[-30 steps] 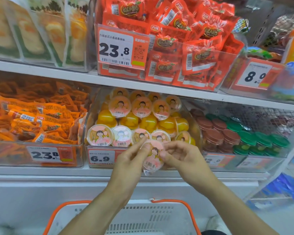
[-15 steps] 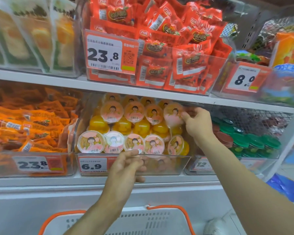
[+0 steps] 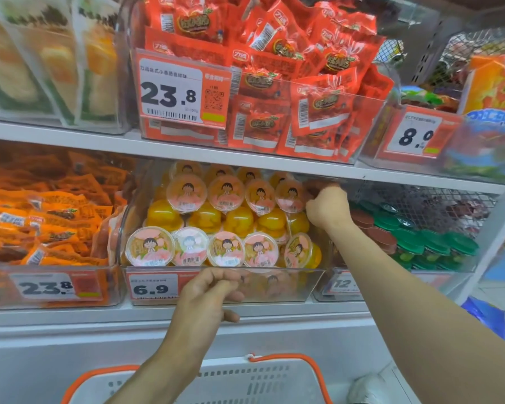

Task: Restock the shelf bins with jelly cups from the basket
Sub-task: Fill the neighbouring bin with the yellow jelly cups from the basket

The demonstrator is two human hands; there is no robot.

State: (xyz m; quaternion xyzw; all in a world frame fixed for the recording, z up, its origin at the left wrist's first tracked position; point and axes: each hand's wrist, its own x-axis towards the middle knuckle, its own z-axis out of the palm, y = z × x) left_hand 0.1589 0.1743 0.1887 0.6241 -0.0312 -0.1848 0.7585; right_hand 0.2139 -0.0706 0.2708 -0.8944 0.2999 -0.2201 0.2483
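The clear jelly-cup bin with a 6.9 tag stands on the middle shelf, stacked with yellow jelly cups with pink cartoon lids. My right hand reaches in at the bin's upper right, under the shelf above. Its curled fingers are at the rim of the rightmost top-row jelly cup; the fingertips are partly hidden. My left hand hovers in front of the bin's front wall, fingers loosely curled, holding nothing. The white basket with an orange rim sits below; what it holds is out of sight.
Orange snack packs fill the bin to the left. Brown and green lidded cups fill a wire-backed bin to the right. Red snack packs sit in a bin on the shelf above. The white shelf edge runs below the bins.
A second ago both hands held one cup low in front of the bin. My right hand carried it up into the top row's right end; my left hand stayed low.
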